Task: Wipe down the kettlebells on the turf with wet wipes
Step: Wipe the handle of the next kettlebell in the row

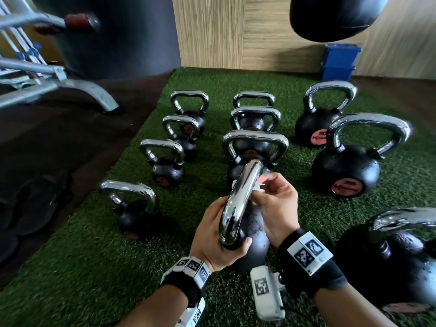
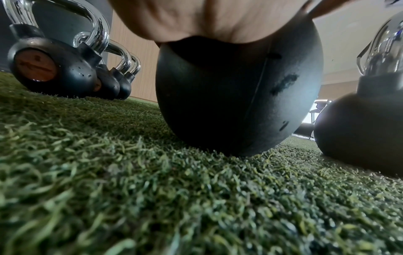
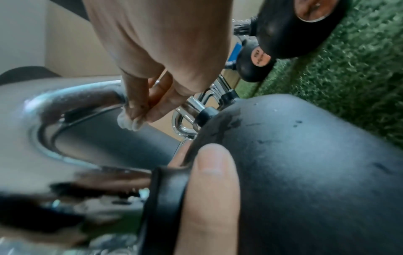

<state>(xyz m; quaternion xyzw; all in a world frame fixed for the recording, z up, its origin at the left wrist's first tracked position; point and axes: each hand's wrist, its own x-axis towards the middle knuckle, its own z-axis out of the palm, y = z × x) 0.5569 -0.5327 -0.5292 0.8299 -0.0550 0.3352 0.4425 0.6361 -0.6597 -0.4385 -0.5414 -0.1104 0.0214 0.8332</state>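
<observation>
- Head view: kettlebell [image 1: 253, 234] on the turf [image 1: 94, 267], nearest of the middle row, handle [image 1: 238, 204] turned end-on. Left hand [image 1: 215, 239] curled round the near end of the handle, thumb across its collar. Right hand [image 1: 274, 204] just right of the handle, fingertips pinching a white wipe [image 1: 257, 186] against the chrome. More bells all around this kettlebell, none touching it.
- Left wrist view: kettlebell body [image 2: 237, 96] resting on the turf [image 2: 130, 189], palm above it; finger position out of sight here. Rubbery black shell, probably heavy and stiff; better steadied or tilted in place than lifted.
- Right wrist view: fingertips [image 3: 139, 119] pressed together on the balled wipe [image 3: 124, 122], touching the inside of the handle [image 3: 72, 96]. Left thumb [image 3: 209, 193] over the collar where handle meets body. Chrome looks smooth, likely slick once damp, so a full wrap near the collar seems the safest hold. Wipe soft and limp; needs bunching to press firmly.
</observation>
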